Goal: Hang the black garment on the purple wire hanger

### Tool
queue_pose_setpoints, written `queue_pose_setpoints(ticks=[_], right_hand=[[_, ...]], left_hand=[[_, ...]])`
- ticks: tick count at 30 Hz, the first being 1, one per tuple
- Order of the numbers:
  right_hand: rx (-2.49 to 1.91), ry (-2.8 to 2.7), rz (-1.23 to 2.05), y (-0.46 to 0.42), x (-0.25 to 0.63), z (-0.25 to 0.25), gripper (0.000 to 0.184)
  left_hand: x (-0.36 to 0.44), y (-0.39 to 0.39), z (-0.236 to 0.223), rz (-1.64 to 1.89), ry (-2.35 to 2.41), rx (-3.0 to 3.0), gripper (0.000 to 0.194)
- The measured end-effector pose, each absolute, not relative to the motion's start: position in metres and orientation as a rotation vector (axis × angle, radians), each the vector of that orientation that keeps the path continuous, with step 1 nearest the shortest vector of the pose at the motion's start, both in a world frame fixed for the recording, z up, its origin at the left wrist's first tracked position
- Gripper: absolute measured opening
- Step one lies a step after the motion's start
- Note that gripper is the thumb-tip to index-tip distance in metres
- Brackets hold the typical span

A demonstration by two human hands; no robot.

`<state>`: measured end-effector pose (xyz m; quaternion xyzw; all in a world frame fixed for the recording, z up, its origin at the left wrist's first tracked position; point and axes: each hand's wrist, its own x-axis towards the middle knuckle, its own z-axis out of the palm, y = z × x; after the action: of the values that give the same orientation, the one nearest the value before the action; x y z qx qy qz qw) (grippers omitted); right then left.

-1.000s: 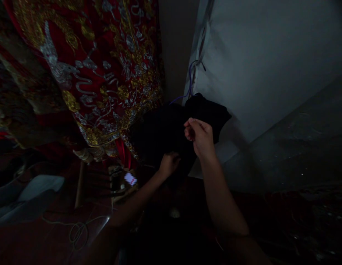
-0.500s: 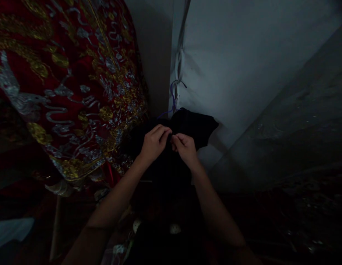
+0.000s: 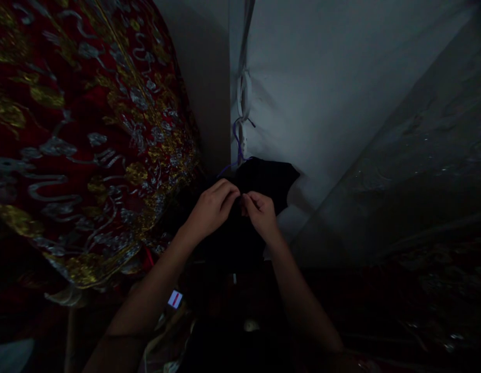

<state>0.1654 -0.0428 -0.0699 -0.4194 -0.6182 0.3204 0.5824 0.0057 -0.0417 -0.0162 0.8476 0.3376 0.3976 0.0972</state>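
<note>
In the dim head view a black garment (image 3: 265, 181) hangs against the white wall, below a thin purple hanger or cord (image 3: 239, 145). My left hand (image 3: 215, 206) lies over the garment's upper part, thumb and fingers pinched together on its black cloth. Close beside it, my right hand (image 3: 261, 213) pinches at the same spot, fingers curled in. The fingertips of both hands nearly meet. What small part of the cloth sits between them is too dark to make out.
Large red cloth with gold and silver embroidery (image 3: 116, 114) hangs at the left. White rings (image 3: 244, 96) hang on the wall corner. A translucent sheet (image 3: 399, 155) covers the right. Below are a small lit rectangle (image 3: 175, 299) and a pole (image 3: 70, 336).
The view has shifted slightly, so the red cloth and wall rings sit further left. A small lit rectangle now shows below my left forearm. Both hands keep their pinch at the garment.
</note>
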Motion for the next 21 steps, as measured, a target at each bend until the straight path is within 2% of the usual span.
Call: queue_pose_setpoints(ticks=[4,7,12,18,21], right_hand=[[-0.915,-1.44,0.752,-0.046,0.166,-0.072,0.036],[-0.924,-1.503,0.754,-0.045,0.162,-0.072,0.033],[-0.998,-1.511,0.777,-0.039,0.159,-0.08,0.034],[-0.826,-1.476,0.889,-0.056,0.177,-0.055,0.034],[-0.841,-1.526,0.869,-0.055,0.182,-0.05,0.033]], left_hand=[[0.004,-0.041,-0.013,1.136,0.968,2.532,0.006],[0.002,-0.041,-0.014,1.183,0.967,2.604,0.013],[0.0,-0.05,-0.009,1.304,1.072,2.633,0.014],[-0.001,-0.056,-0.004,1.16,1.037,2.743,0.02],[0.008,-0.056,-0.014,1.252,1.003,2.69,0.017]])
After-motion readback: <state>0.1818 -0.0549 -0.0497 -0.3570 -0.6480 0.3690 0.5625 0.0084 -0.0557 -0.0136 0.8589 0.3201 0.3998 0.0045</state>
